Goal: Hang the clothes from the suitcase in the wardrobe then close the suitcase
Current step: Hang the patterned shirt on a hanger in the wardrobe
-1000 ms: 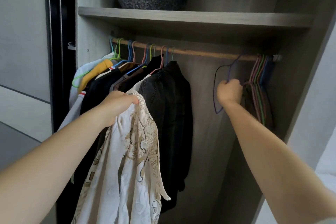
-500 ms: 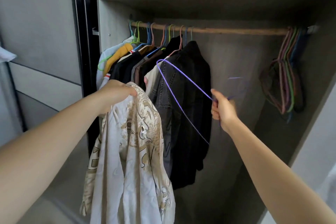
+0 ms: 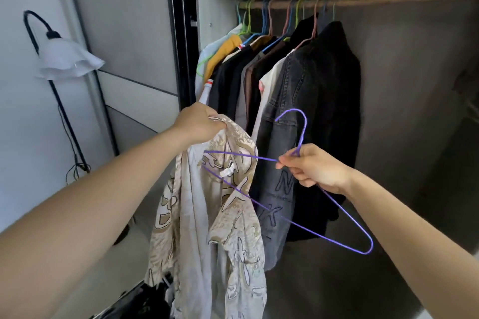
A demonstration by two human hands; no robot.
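The hanger (image 3: 324, 236) has moved left since the earlier frame: its left end now enters the collar of the shirt (image 3: 207, 215). The left hand (image 3: 199, 123) grips the shirt top, in front of the hung clothes (image 3: 324, 85). The right hand (image 3: 315, 168) pinches the hanger just under its hook.

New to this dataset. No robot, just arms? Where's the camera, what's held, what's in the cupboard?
No machine here: a person works bare-handed. One wide-angle camera on their head looks forward and down, so every picture is their own view. The left hand grips a cream patterned shirt near its top. The right hand pinches a purple wire hanger, whose far end lies against the shirt. Ahead is an open wardrobe: its rail carries hung clothes, a dark denim jacket nearest the hands. A floor lamp stands at left.
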